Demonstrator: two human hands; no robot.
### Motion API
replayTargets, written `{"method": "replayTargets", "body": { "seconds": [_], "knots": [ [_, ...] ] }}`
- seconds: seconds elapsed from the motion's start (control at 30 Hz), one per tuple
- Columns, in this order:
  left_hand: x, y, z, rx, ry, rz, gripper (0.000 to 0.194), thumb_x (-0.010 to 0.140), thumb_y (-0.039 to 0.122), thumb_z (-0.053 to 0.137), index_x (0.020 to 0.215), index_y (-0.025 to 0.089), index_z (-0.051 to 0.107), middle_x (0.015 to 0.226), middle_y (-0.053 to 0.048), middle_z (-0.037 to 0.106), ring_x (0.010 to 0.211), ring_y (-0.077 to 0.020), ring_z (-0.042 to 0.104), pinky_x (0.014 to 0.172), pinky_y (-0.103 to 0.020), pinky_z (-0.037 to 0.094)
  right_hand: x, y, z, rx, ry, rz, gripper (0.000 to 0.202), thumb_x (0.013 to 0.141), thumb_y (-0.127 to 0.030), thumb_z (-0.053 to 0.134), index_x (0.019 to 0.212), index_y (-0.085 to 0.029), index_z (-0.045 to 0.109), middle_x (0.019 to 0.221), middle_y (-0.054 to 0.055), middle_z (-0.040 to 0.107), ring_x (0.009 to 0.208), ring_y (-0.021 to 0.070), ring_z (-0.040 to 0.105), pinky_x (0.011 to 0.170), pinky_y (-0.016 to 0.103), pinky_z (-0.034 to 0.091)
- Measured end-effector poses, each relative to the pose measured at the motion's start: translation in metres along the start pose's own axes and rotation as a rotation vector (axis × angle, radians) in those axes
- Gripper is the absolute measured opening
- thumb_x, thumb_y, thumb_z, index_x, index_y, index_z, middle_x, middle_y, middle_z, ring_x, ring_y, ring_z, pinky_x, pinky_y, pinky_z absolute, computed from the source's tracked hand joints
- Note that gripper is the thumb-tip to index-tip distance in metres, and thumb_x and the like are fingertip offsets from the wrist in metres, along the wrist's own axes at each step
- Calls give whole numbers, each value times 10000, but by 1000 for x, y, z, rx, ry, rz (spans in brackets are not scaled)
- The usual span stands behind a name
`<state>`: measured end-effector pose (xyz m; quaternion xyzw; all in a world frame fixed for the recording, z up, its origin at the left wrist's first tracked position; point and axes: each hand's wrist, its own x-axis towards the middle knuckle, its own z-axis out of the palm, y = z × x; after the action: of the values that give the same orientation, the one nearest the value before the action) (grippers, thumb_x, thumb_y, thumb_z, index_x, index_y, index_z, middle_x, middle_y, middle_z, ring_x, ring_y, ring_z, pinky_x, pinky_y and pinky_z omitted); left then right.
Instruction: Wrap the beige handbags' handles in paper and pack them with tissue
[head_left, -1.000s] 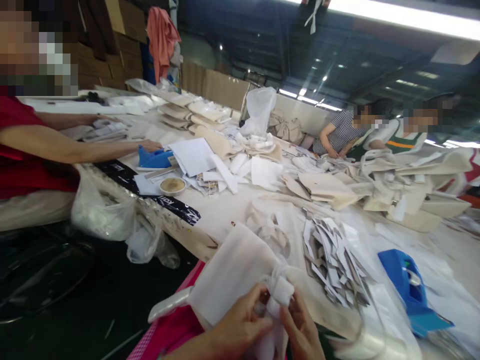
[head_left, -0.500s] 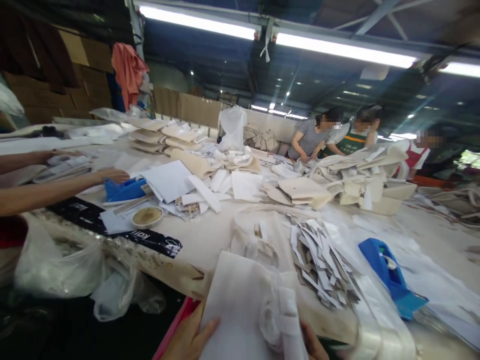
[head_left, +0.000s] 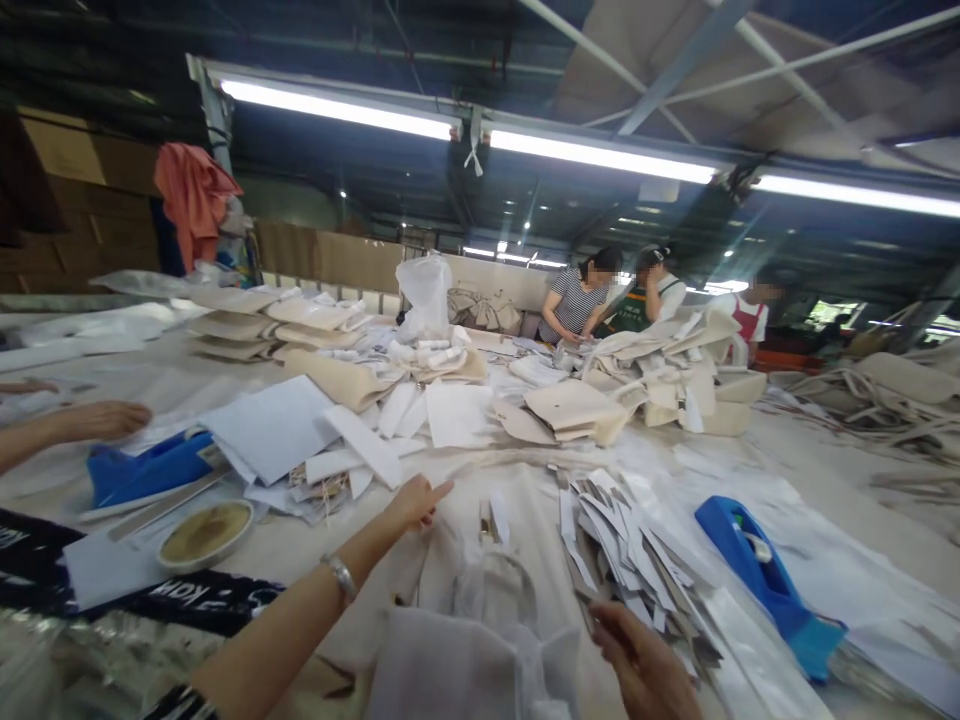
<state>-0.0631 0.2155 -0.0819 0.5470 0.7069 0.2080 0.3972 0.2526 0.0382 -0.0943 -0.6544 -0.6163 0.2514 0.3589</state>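
My left hand (head_left: pixel 420 502) reaches forward over the table with the index finger stretched out and nothing visible in it. A silver bracelet circles its wrist. It is past the white-wrapped cream bag (head_left: pixel 457 660), whose handle and buckle lie toward the table's middle. At the lower right, my right hand (head_left: pixel 643 662) is off the bag, fingers apart, beside a heap of grey and white strips (head_left: pixel 630 550). Whether a fingertip touches the strips I cannot tell.
A blue tape dispenser (head_left: pixel 772 580) stands at right, another blue dispenser (head_left: pixel 150 468) at left under a co-worker's hand (head_left: pixel 112 420). A round dish (head_left: pixel 206 535) is nearby. White sheets (head_left: pixel 274 425) and stacked bag pieces (head_left: pixel 577 405) lie farther back. Several people work behind.
Both my hands have let go of the white-wrapped bag, which now lies lower in view. My left hand has moved forward, my right hand toward the strips. The co-worker's hand has lifted off the left dispenser.
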Motion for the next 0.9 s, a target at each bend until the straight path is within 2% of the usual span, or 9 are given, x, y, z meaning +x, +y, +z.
{"method": "replayTargets", "body": {
  "seconds": [0.13,0.2,0.3,0.43,0.5,0.57,0.67,0.77,0.9],
  "knots": [
    [36,15,19,85,-18,-21,228,912,336,595,813,132,577,630,43,553,488,-86,504,503,-228,447,92,-31,7,-236,-65,-131,318,877,-202,424,1096,-171,652,900,61,715,807,182,667,751,243,512],
    [40,16,19,100,43,56,134,858,219,623,776,145,547,595,56,514,488,-98,491,501,-229,412,142,-38,18,-438,-19,-160,409,817,-74,440,1179,-141,619,1073,94,681,957,187,636,845,247,477],
    [32,19,11,94,172,248,140,754,118,591,705,186,479,576,57,466,573,-143,521,551,-244,366,208,-44,33,-551,45,-173,604,757,3,480,1348,-122,507,1332,156,537,1204,263,489,970,328,395],
    [5,28,-3,49,255,493,51,792,218,513,774,217,465,645,53,511,672,-159,537,646,-247,378,266,-58,46,-639,-20,-229,783,734,32,537,1454,-239,389,1445,105,450,1290,280,384,1019,384,315],
    [-11,35,-9,-20,268,604,72,834,288,504,826,221,482,701,47,544,690,-149,537,678,-243,392,283,-66,50,-661,-101,-249,663,770,-21,594,1385,-241,480,1339,89,555,1249,262,436,1022,398,313],
    [-23,42,-14,-129,297,709,121,854,332,522,841,214,501,737,33,554,697,-143,530,676,-240,394,293,-75,49,-677,-173,-253,390,838,-152,633,1225,-194,604,1170,76,644,1143,243,529,1001,423,353],
    [-29,50,-18,-339,290,757,163,833,340,588,846,199,507,761,10,594,694,-140,540,648,-236,397,299,-96,32,-692,-189,-253,197,902,-290,601,1019,-146,666,1028,72,676,1005,227,603,935,426,416],
    [-29,52,-22,-475,200,688,243,799,355,633,915,187,503,784,-12,671,593,-122,528,553,-220,377,292,-129,-7,-694,-77,-274,197,930,-185,510,1033,-122,666,1057,143,675,1043,263,599,880,390,420],
    [-35,57,-31,-467,125,666,273,779,362,650,945,152,597,801,-47,727,548,-119,533,501,-209,352,262,-188,-73,-700,75,-320,256,899,-55,466,1074,-57,653,1144,214,624,1176,336,523,934,470,367]
  ]
}}
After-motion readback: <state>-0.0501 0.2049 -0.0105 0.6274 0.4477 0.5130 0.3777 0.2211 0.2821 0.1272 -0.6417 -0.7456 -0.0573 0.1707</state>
